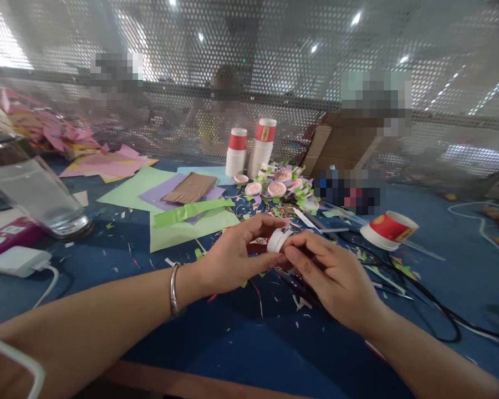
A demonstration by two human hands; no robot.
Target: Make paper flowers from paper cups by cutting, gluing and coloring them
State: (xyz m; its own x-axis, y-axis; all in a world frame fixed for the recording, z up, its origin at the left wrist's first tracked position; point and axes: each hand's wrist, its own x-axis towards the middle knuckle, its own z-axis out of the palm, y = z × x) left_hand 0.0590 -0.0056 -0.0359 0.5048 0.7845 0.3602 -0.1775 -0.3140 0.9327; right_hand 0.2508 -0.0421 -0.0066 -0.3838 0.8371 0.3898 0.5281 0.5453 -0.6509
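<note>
My left hand (pixel 237 252) and my right hand (pixel 328 274) meet over the blue table (pixel 241 338), both pinched on a small white paper cup (pixel 278 239) lying on its side with its base toward me. A silver bangle (pixel 174 289) rings my left wrist. Paper scraps (pixel 299 302) in several colours litter the cloth under the hands. Just behind them lies a cluster of cut cup bases with green and pink paper petals (pixel 280 188).
Two stacks of red-and-white cups (pixel 251 147) stand at the back, one cup (pixel 388 230) lies tipped at right. Green, purple and pink paper sheets (pixel 178 213) spread at left, near a glass jar (pixel 33 194) and white charger (pixel 19 260). Black cables (pixel 424 299) run right. A perforated screen (pixel 249 72) closes the far edge.
</note>
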